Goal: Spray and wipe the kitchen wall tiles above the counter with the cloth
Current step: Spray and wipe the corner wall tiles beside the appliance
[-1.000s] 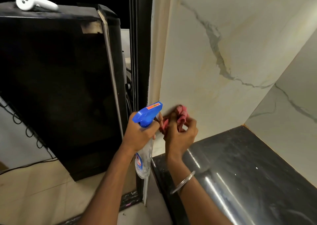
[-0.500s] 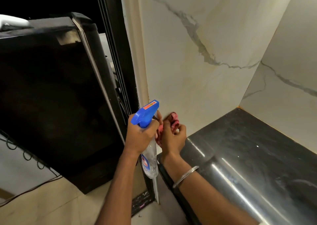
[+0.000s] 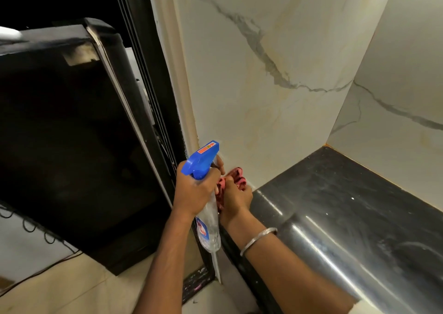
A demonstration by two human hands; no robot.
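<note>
— Fingers [image 3: 191, 189] of my left hand [image 3: 194, 194] are wrapped tight around the neck of the spray bottle [image 3: 207, 227]. Can you see it?

— Yes. I see a blue top and a clear body hanging down below the fist. Which way does the blue top point?

— Up and to the right, at the wall tiles [image 3: 251, 79]. The pointer finger sits near the front of the blue top.

— And your other hand?

— My right hand [image 3: 236, 200] is closed on the cloth [image 3: 236, 178]. The cloth is pink and all bunched up. Part of it pokes out above my knuckles and part shows between my two hands.

— Where is the cloth pressed?

— Low down on the wall tiles, at the left end, right where the tiles meet the counter [image 3: 335, 206]. My two hands are just beside each other there.

— What do the tiles look like?

— White with grey lines like cracks, and some yellow-brown marks.

— And the counter?

— Dark and shiny, with a round front edge. I have a silver bangle [image 3: 257, 240] on my right wrist. To the left stands a big black box [image 3: 72, 146], on a pale floor [image 3: 72, 287].
</note>
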